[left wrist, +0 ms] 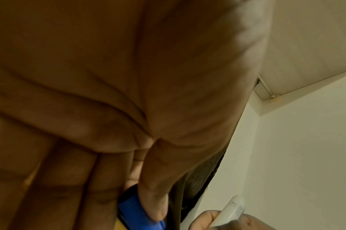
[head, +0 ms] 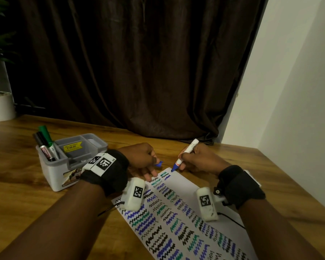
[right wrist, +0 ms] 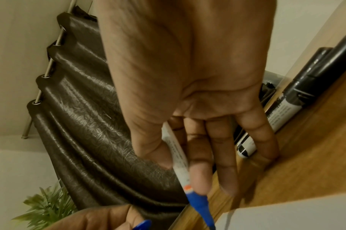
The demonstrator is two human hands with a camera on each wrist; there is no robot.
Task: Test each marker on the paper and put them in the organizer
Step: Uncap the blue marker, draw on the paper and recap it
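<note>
Rows of black, green and blue squiggles fill the paper (head: 178,212), the landmark sheet on the wooden bench (head: 26,194), leaving free space only at its far edge. That is likely why the right hand (head: 197,160), its grip wrapped pen-fashion round the white barrel of a blue marker (head: 184,156), angles the uncapped tip down at the sheet's far end, at or just above the surface. At the paper's far-left corner the left hand (head: 143,160) pinches the blue cap (head: 159,164) between thumb and fingers while its lower fingertips press the sheet, seemingly to steady it and keep the cap ready. Left of the paper, the grey organizer (head: 64,162) holds black and green markers (head: 45,143) upright. Two black markers (right wrist: 286,99) lie on the bench beyond the writing hand.
</note>
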